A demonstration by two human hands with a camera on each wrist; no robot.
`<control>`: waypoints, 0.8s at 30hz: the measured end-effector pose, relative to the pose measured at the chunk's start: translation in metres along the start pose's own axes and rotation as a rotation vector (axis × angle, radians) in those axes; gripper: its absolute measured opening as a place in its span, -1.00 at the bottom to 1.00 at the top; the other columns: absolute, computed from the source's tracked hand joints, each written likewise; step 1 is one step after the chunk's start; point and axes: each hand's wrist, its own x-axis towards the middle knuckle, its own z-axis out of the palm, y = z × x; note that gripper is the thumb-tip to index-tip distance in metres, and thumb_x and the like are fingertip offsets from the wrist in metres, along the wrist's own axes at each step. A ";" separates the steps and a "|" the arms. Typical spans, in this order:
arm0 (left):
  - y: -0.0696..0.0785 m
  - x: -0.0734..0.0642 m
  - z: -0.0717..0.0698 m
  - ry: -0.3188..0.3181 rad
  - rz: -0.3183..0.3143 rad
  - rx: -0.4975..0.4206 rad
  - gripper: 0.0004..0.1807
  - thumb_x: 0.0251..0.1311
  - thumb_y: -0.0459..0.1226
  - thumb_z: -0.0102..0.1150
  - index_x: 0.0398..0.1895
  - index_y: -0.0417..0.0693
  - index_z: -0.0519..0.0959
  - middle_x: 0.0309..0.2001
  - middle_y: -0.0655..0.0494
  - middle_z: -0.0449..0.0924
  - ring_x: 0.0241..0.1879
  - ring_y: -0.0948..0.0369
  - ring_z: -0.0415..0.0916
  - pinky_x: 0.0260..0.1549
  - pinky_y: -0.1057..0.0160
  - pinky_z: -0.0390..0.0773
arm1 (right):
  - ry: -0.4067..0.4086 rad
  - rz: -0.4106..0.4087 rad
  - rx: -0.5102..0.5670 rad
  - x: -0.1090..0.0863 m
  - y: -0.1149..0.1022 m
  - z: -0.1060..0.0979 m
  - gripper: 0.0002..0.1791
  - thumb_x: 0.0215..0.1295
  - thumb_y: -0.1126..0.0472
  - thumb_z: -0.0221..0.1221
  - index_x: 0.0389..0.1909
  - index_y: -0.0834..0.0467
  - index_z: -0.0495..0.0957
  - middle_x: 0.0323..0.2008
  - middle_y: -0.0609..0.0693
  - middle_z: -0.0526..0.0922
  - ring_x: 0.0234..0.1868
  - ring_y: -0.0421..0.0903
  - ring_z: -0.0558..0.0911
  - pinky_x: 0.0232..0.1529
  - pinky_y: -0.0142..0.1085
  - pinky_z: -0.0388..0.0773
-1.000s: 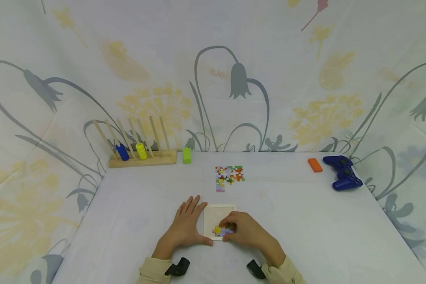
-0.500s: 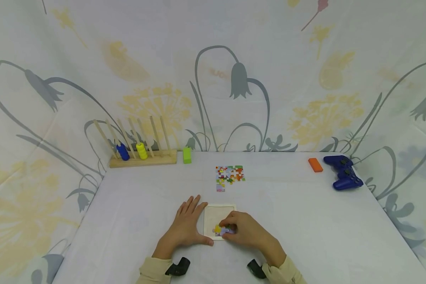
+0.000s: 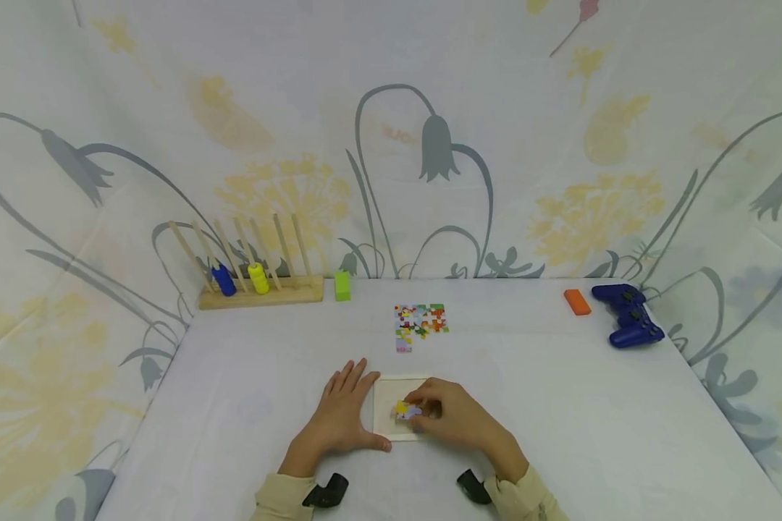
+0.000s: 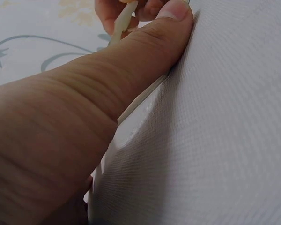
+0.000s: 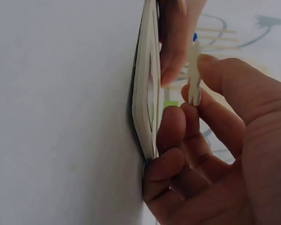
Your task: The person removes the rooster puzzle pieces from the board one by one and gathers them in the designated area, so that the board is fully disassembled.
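Note:
My right hand [image 3: 459, 416] pinches a small yellow-and-lilac jigsaw puzzle piece [image 3: 407, 411] between thumb and fingers. It hovers over a shallow, pale square tray [image 3: 400, 377]. In the right wrist view, the puzzle piece [image 5: 194, 77] appears edge-on, apart from the tray [image 5: 139, 93]; whether it is one piece or some joined together, I cannot tell. My left hand [image 3: 342, 416] lies flat on the table at the tray's left side, fingers spread, thumb by the near left corner. In the left wrist view its thumb [image 4: 131, 61] lies along the tray's edge. My right hand hides the tray's right part.
Partly joined jigsaw pieces [image 3: 420, 318] lie beyond the tray. Along the back stand a wooden peg rack [image 3: 267, 293] with blue and yellow rings and a green block [image 3: 342, 286]. An orange block [image 3: 577, 302] and a blue game controller [image 3: 628, 316] are at back right.
The yellow-and-lilac puzzle piece has come up from the tray's near right part, lifted in my right hand and shifted slightly away from me. My left hand stays in place.

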 end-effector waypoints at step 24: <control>-0.004 0.001 0.004 0.001 -0.007 -0.003 0.32 -0.35 0.29 0.63 0.52 -0.05 0.26 0.62 -0.17 0.01 0.62 -0.22 -0.14 0.54 -0.28 -0.04 | 0.301 0.240 -0.242 0.044 0.047 -0.021 -0.56 0.34 0.14 0.34 0.20 0.17 0.62 0.02 0.10 0.61 -0.06 -0.02 0.58 0.03 -0.06 0.56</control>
